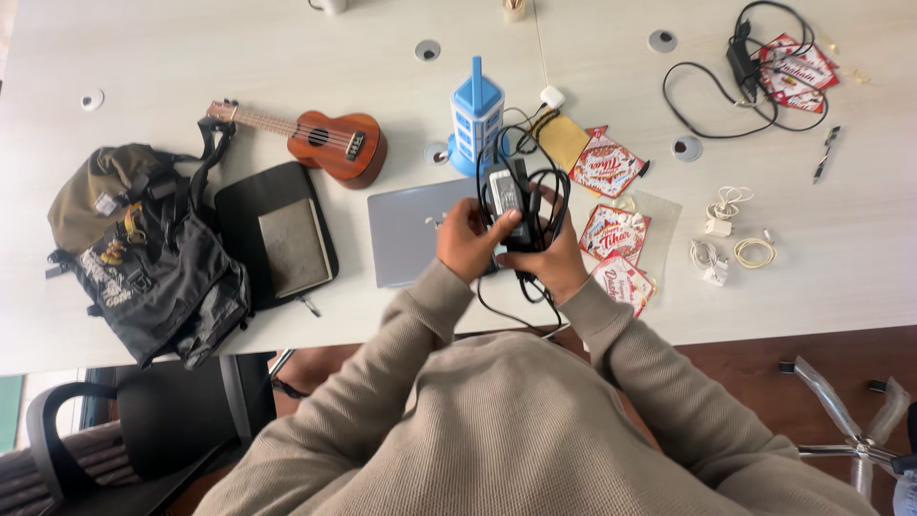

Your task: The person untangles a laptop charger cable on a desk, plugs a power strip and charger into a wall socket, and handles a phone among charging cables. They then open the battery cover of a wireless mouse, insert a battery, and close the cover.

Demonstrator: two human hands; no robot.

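Both my hands hold a black power adapter (505, 196) with its black cable (552, 186) looped around it, above a closed grey laptop (411, 234). My left hand (465, 241) grips the adapter's left side with fingers curled around the cable. On the adapter's right and lower side is my right hand (554, 258), its fingers wrapped on the cable loops. A length of the cable hangs down over the table edge toward my chest.
On the white table (191, 67) lie a small ukulele (325, 139), a dark backpack (143, 258), a black sleeve with a grey notebook (287, 244), a blue tower-shaped power strip (475, 115), red printed packets (611, 239), white chargers and cables (726, 234), another black adapter (740, 57). Chairs stand below.
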